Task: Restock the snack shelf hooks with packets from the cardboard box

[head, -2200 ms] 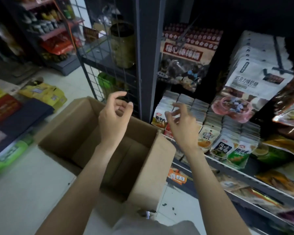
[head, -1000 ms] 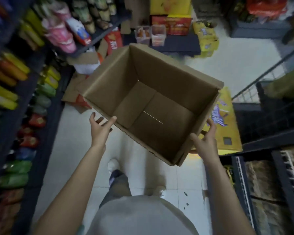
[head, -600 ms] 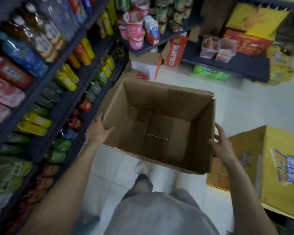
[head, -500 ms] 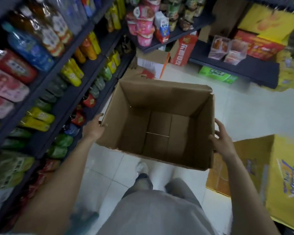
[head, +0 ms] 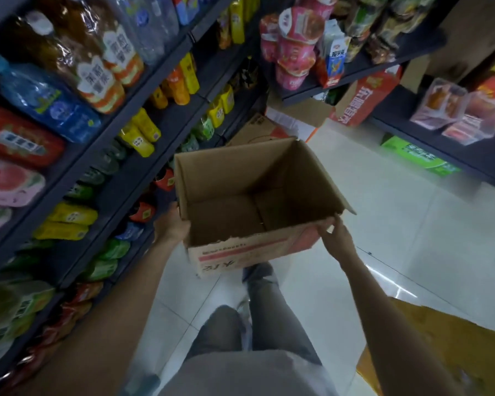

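both hands — left (head: 170,227), right (head: 336,231) — grip the box (head: 257,201) by its sides, carried above the floor (head: 397,224). it looks empty, so restocking seems done — next, set it down or discard it.

cardboard box (head: 226,181): plain brown inside; near outer wall pale, crossed by a pink-red band with dark printed characters
shelving (head: 132,167): dark, near black
bottles on the left shelves (head: 139,132): yellow, green, orange and red labels; one blue
cups on the far shelf (head: 296,50): pink and red
carton under that shelf (head: 363,101): red with yellow characters
flat carton by the right shelf's foot (head: 420,161): green
floor (head: 397,224): white glossy tiles
trousers (head: 269,324): grey
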Available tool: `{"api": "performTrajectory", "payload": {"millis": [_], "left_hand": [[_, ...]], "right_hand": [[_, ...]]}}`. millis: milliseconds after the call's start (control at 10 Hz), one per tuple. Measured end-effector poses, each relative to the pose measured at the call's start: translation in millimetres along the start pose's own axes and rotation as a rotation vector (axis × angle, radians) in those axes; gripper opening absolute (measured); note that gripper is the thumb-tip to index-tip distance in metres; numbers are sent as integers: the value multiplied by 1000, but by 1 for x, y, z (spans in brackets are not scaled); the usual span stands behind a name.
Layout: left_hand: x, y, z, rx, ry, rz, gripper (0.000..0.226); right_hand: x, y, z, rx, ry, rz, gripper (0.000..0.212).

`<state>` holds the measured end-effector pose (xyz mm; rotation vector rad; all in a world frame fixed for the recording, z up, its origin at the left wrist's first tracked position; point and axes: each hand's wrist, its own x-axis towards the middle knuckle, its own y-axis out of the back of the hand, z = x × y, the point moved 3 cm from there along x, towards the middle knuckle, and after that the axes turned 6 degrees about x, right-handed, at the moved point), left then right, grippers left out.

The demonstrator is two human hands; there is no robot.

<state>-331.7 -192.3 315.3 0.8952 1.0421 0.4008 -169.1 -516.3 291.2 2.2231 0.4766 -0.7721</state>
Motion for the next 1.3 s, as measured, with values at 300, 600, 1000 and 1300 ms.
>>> {"api": "performTrajectory", "payload": {"millis": [300, 600, 1000, 1300], "left_hand": [[136, -46, 62, -198, 235, -168, 64], [240, -127, 76, -576, 259, -247, 108], [362, -184, 113, -1086, 315, -367, 54], [383, -178, 116, -1046, 274, -328, 46]], "right_hand": [[147, -124, -93, 563, -328, -189, 82], [301, -147, -78, 538, -297, -147, 76], [427, -182, -73, 738, -75, -125, 71], [436, -156, -103, 580, -1, -130, 55]]}}
